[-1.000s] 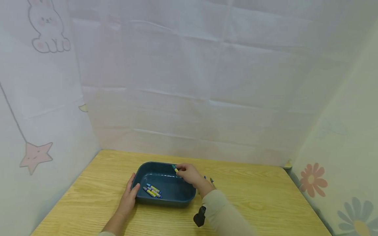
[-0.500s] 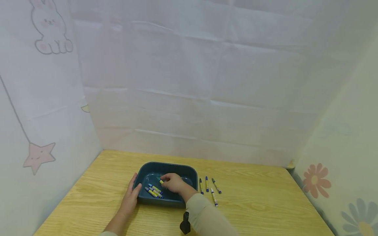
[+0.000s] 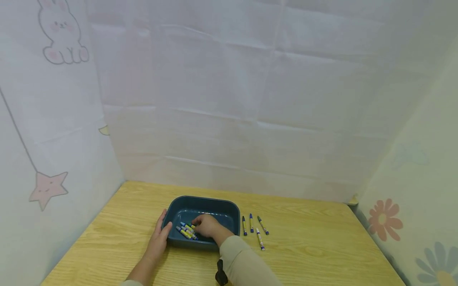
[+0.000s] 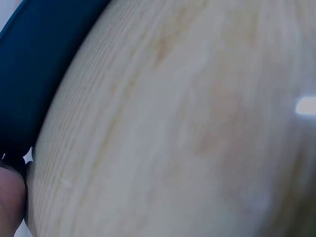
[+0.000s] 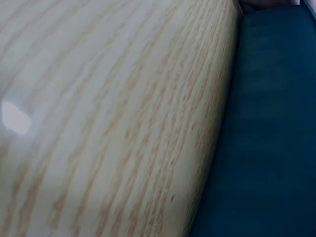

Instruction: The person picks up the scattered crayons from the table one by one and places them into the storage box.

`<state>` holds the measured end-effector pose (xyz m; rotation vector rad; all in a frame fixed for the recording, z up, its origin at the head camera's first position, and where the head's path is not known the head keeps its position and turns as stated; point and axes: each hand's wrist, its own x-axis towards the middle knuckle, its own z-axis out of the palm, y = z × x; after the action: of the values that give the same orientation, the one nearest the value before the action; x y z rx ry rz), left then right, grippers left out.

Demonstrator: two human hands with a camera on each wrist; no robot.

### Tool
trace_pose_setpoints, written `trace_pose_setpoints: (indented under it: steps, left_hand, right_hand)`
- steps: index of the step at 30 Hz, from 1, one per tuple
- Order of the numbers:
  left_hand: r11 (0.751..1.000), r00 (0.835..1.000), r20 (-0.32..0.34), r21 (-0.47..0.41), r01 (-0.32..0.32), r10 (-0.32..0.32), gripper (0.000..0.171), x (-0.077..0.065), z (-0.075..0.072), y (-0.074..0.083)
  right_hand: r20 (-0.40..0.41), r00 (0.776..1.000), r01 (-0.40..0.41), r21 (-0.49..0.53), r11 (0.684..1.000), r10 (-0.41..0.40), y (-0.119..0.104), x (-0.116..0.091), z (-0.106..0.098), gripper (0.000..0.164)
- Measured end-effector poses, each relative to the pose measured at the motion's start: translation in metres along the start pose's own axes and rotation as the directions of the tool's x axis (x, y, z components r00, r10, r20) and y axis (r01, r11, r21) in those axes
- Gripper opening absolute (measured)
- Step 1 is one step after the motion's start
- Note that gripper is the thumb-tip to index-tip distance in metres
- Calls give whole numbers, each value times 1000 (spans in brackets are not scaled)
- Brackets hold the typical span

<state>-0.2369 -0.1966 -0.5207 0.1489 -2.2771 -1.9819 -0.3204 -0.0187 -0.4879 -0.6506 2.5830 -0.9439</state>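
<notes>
A dark blue rectangular box (image 3: 222, 204) sits on the table. My left hand (image 3: 157, 237) holds its left side, fingers along the outer wall and thumb at the rim. Inside the box, my right hand (image 3: 208, 226) pinches a green crayon (image 3: 193, 226) with a yellow wrapper, low over the floor. Right beside it, several crayons (image 3: 184, 232) lie in a small pile at the box's front left. The right wrist view shows the box's outer wall (image 5: 266, 123), while the fingers stay out of sight. At the left wrist view's lower left, part of the left hand (image 4: 10, 200) meets the box.
To the right of the box, several more crayons lie loose on the wooden table (image 3: 307, 238), among them a white-tipped crayon (image 3: 260, 239) nearest the front and a blue crayon (image 3: 251, 223). Pale sheets printed with cartoons (image 3: 48, 190) enclose the table's back and sides.
My right hand has come from over the box's back right rim down and left to the crayon pile, carrying the green crayon. The left hand keeps its place on the box.
</notes>
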Motion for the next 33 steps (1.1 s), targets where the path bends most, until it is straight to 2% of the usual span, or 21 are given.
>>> trace_pose_setpoints:
  steps: [8, 13, 19, 28, 33]
  left_hand:
    - [1000, 1000, 18, -2, 8, -8, 65, 1, 1, -2]
    - [1000, 1000, 20, -8, 0, 0, 65, 1, 2, -4]
    - [1000, 1000, 14, -5, -6, 6, 66, 1, 0, -4]
    - [1000, 1000, 14, -1, 26, -26, 67, 1, 0, -2]
    - [999, 999, 9, 16, 32, -32, 67, 0, -1, 1]
  right_hand:
    - [-8, 1000, -28, 32, 999, 28, 0, -6, -2, 23]
    - [-7, 1000, -27, 84, 996, 28, 0, -11, -12, 25]
    - [-21, 1000, 9, 128, 992, -6, 5, -18, -33, 29]
    - [-52, 998, 34, 206, 978, -24, 20, -36, -70, 35]
    - [-109, 994, 44, 224, 974, -20, 35, -44, -95, 36]
